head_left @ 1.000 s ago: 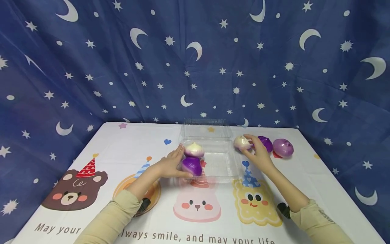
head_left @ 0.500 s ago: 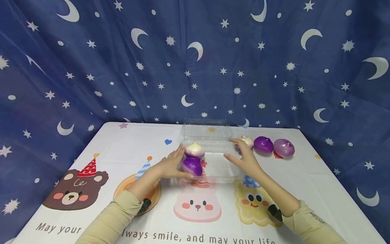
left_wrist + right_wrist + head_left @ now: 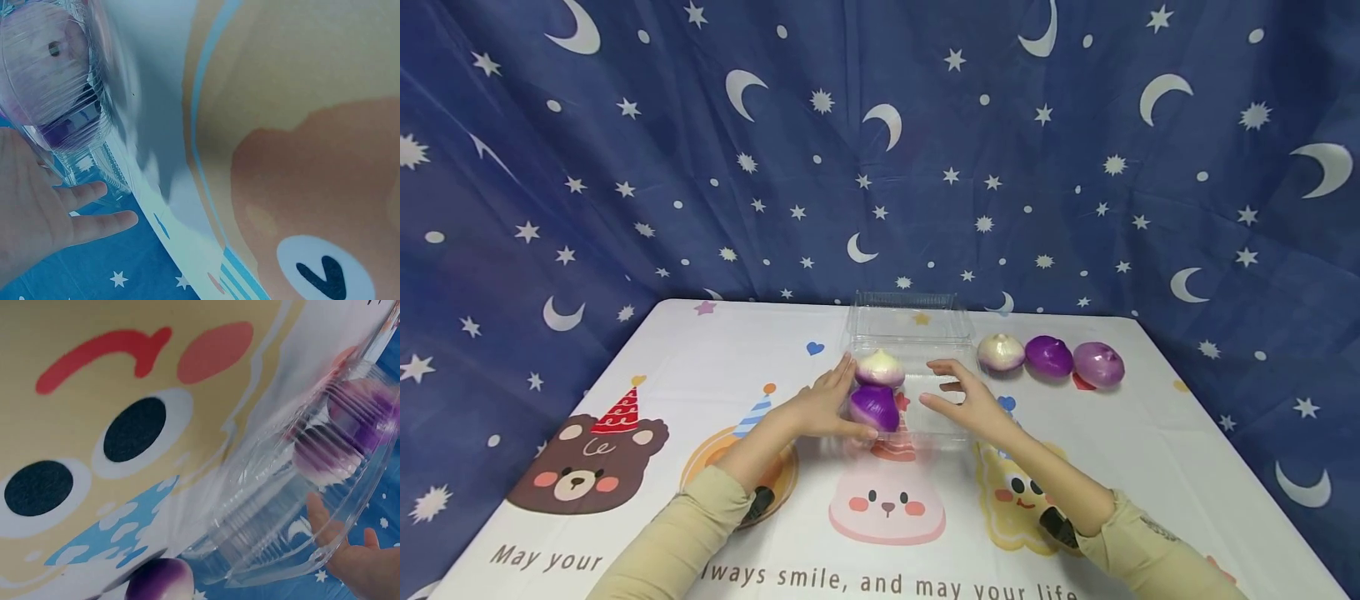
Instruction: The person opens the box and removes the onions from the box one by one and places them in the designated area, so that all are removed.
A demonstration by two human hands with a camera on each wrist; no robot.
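A left hand (image 3: 820,410), fingers spread, lies along the left side of a clear, opened container (image 3: 934,421) holding a pale-topped onion (image 3: 880,371) and a purple onion (image 3: 875,410). A right hand (image 3: 976,407), fingers parted, hovers over its right half. Three more onions (image 3: 1049,357) line the counter (image 3: 752,333), whose printed lettering (image 3: 820,579) reads "May your" and, beyond a sleeve (image 3: 677,529), "lways smile, and may your life."

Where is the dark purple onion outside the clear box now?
In the head view, the dark purple onion lies right of the clear box, between a whitish onion and a light purple onion.
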